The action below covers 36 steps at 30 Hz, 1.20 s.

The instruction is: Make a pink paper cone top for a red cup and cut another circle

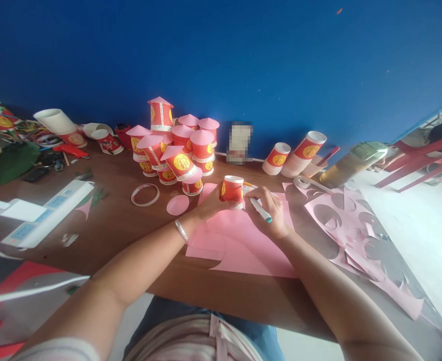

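Observation:
In the head view, my left hand [212, 203] is wrapped round a red paper cup [232, 189] with a yellow print, its white rim upward. My right hand [269, 209] grips a white marker [259, 208] with a green end, held close to the cup's right side. Whether the marker's tip touches the cup I cannot tell. Beneath both hands lies pink paper [254, 245] with cut edges. A pink paper disc [178, 205] rests left of the paper. Red cups with pink cone tops [181, 163] stand stacked behind it.
A white-and-red ring [145, 195] and a power strip [51, 213] lie on the left. Cup stacks [304, 153], a tape roll [301, 182] and a bottle [351, 163] stand at the back right. Pink paper scraps [360, 240] cover the table's right side. A blue wall [221, 55] rises behind.

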Each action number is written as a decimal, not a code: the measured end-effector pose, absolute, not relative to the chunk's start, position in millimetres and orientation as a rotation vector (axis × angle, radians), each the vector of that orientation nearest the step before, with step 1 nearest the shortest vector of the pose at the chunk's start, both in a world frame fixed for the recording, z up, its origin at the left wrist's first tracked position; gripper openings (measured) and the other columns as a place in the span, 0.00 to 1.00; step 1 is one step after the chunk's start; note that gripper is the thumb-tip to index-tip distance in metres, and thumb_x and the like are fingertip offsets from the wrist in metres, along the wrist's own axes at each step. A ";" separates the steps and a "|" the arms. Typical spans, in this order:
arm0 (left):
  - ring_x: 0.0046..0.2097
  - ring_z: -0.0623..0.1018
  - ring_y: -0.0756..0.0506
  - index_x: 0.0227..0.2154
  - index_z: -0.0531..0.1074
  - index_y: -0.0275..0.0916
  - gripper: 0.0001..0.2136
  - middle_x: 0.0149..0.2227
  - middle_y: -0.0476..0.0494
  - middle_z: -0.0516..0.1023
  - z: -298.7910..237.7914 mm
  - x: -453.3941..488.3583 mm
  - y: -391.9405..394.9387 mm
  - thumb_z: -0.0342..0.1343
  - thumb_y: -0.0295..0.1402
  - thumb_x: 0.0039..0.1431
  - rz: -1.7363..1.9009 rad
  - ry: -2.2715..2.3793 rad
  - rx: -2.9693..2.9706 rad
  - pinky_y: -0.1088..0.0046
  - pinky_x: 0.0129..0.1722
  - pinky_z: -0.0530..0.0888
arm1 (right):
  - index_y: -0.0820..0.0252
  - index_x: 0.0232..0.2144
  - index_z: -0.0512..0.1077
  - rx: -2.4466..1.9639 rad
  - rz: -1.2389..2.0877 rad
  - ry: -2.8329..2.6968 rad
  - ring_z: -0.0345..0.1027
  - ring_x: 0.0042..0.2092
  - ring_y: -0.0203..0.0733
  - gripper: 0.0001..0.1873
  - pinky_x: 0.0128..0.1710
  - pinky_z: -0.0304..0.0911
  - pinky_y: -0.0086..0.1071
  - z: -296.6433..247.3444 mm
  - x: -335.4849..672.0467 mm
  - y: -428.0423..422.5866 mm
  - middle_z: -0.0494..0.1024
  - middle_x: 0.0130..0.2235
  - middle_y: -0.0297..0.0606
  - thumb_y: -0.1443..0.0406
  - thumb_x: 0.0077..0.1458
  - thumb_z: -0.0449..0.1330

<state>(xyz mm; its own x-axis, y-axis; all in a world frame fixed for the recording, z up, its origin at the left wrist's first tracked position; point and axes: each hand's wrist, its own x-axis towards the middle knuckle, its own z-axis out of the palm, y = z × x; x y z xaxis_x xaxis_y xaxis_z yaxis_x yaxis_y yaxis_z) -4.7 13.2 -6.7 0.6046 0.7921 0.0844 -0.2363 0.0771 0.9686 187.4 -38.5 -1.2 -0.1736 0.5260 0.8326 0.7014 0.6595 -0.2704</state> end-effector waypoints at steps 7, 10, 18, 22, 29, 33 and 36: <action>0.46 0.77 0.38 0.44 0.75 0.42 0.21 0.42 0.42 0.78 -6.0 -4.9 12.9 0.75 0.43 0.50 0.843 0.562 1.285 0.54 0.48 0.76 | 0.52 0.37 0.70 -0.998 -0.208 -1.840 0.75 0.32 0.40 0.06 0.33 0.69 0.33 -3.7 188.5 -38.2 0.78 0.32 0.33 0.70 0.64 0.59; 0.46 0.77 0.37 0.43 0.75 0.43 0.21 0.41 0.42 0.78 -8.3 -5.3 13.8 0.75 0.42 0.49 0.859 0.565 1.283 0.54 0.48 0.77 | 0.52 0.38 0.70 -0.969 -0.198 -1.843 0.75 0.32 0.39 0.07 0.33 0.69 0.32 -1.4 187.8 -38.9 0.79 0.33 0.33 0.71 0.64 0.59; 0.45 0.77 0.41 0.45 0.74 0.40 0.22 0.41 0.44 0.77 -9.6 -5.7 14.8 0.74 0.40 0.51 0.835 0.533 1.242 0.59 0.48 0.75 | 0.52 0.35 0.69 -0.953 -0.228 -1.849 0.73 0.28 0.39 0.08 0.28 0.66 0.32 4.0 184.5 -40.7 0.78 0.30 0.31 0.72 0.62 0.58; 0.44 0.76 0.43 0.42 0.73 0.40 0.21 0.40 0.45 0.76 -6.8 -5.5 13.8 0.75 0.39 0.50 0.842 0.522 1.228 0.61 0.47 0.74 | 0.53 0.34 0.68 -0.923 -0.254 -1.868 0.70 0.26 0.37 0.09 0.26 0.63 0.32 4.0 183.8 -41.1 0.76 0.28 0.30 0.73 0.60 0.58; 0.43 0.74 0.46 0.43 0.71 0.39 0.23 0.39 0.47 0.74 -7.2 -6.3 13.0 0.74 0.41 0.51 0.863 0.565 1.283 0.65 0.46 0.72 | 0.53 0.31 0.66 -0.897 -0.341 -1.879 0.67 0.24 0.35 0.10 0.24 0.60 0.31 7.5 181.3 -41.8 0.74 0.25 0.29 0.75 0.59 0.56; 0.45 0.75 0.44 0.46 0.70 0.38 0.27 0.41 0.45 0.74 -10.1 -5.4 13.7 0.74 0.45 0.50 0.855 0.562 1.300 0.65 0.46 0.73 | 0.54 0.33 0.67 -0.863 -0.378 -1.871 0.68 0.24 0.35 0.11 0.24 0.61 0.30 11.1 178.2 -46.0 0.74 0.26 0.29 0.76 0.59 0.56; 0.45 0.75 0.43 0.46 0.69 0.38 0.30 0.43 0.43 0.75 -13.4 -3.8 13.7 0.75 0.47 0.48 0.896 0.577 1.331 0.65 0.45 0.74 | 0.55 0.38 0.70 -0.809 -0.328 -1.966 0.72 0.27 0.36 0.09 0.26 0.64 0.30 11.2 175.8 -50.6 0.78 0.30 0.32 0.74 0.62 0.58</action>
<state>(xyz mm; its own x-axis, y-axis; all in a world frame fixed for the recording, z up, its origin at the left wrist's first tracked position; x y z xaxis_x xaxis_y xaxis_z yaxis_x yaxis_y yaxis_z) -3.8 13.7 -13.4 0.5569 0.8204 0.1293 -0.2210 -0.0037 0.9753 175.8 -50.6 11.2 -0.3293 0.4045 0.8532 0.6594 0.7453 -0.0989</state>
